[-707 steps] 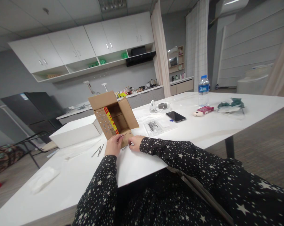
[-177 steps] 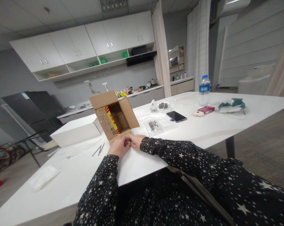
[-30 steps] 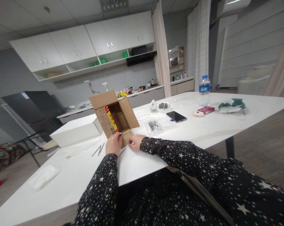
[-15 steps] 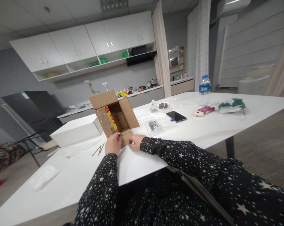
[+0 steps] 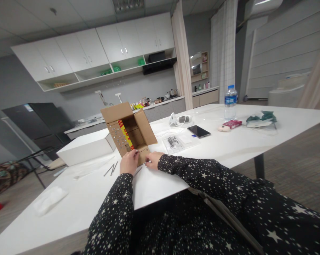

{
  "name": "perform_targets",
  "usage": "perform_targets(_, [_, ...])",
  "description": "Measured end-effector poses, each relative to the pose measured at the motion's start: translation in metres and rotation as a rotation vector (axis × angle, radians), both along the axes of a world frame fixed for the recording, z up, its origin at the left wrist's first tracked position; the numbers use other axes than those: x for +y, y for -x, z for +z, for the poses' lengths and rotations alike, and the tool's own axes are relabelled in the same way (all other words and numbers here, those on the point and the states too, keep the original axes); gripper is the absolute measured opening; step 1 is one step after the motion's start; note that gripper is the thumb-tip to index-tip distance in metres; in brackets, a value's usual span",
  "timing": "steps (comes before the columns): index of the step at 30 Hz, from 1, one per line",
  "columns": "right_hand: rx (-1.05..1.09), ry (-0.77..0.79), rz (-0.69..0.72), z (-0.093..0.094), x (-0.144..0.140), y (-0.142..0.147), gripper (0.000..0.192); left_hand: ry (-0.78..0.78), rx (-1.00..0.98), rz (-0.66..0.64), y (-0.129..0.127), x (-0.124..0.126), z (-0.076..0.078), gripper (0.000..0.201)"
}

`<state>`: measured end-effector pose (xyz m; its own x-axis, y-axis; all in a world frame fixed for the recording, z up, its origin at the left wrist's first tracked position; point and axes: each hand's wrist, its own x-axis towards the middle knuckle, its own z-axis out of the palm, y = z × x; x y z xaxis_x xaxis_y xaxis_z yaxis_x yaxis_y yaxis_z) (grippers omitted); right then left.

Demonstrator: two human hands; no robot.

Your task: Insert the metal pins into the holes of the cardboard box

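Observation:
An open cardboard box [image 5: 146, 132] stands tilted on the table, its lower front flap [image 5: 143, 156] pierced by a row of small holes. Small round grey spots cover its left flap. At the left edge of the lower flap is my left hand [image 5: 129, 163], thumb and fingers closed together; what they hold is too small to make out. My right hand [image 5: 154, 160] rests by the flap's lower right corner, fingers pinched on what looks like a thin metal rod [image 5: 142, 164]. Another rod [image 5: 138, 171] lies between my hands, and several more rods [image 5: 113, 168] lie left of them.
Behind the box is a white box [image 5: 83, 147]. To the right lie a clear bag of dark small parts [image 5: 173, 142], a phone [image 5: 199, 131], a pink packet [image 5: 232, 123], a water bottle [image 5: 230, 104] and green-and-white wrapping [image 5: 261, 120]. Crumpled white plastic [image 5: 50, 200] lies front left.
My left hand has shifted slightly to the right, its fingertips a touch lower on the flap. My right hand and the box look unchanged.

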<state>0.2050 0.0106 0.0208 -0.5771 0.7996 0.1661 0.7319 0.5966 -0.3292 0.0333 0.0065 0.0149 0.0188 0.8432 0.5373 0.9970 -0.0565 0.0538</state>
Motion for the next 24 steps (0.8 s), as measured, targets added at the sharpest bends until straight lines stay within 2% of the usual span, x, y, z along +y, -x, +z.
perform_targets(18, [-0.003, -0.007, 0.009, -0.0019, 0.0015, 0.0016, 0.03, -0.044, -0.11, -0.066, 0.0039, 0.0045, -0.0043, 0.025])
perform_targets(24, [-0.011, -0.007, -0.049, -0.0017, 0.0001, 0.004, 0.028, -0.04, -0.115, -0.092, 0.0041, 0.005, -0.0048, 0.025])
